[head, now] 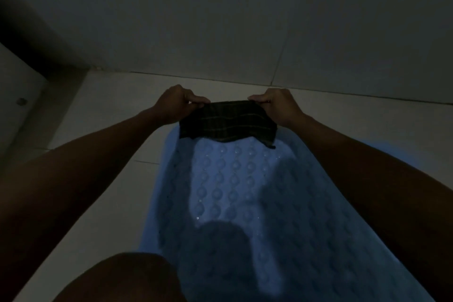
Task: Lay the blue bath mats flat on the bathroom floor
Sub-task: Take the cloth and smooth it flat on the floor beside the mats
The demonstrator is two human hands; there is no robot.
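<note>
One blue bath mat (pixel 245 203), one dark checked cloth (pixel 226 122), two hands (pixel 175 103).

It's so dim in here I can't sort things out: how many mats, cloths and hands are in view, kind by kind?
Blue bath mat: 1, lying on the floor
Dark checked cloth: 1, gripped by both hands
Hands: 2, left hand, right hand
Total: 4

Lying flat on the pale tiled floor (pixel 105 127): a blue bath mat (pixel 245 203), dotted with rows of round bumps, running lengthwise away toward the wall. Meeting the floor along the far grout line: that wall's base. Showing dimly throughout, in low light and heavy shadow.
</note>
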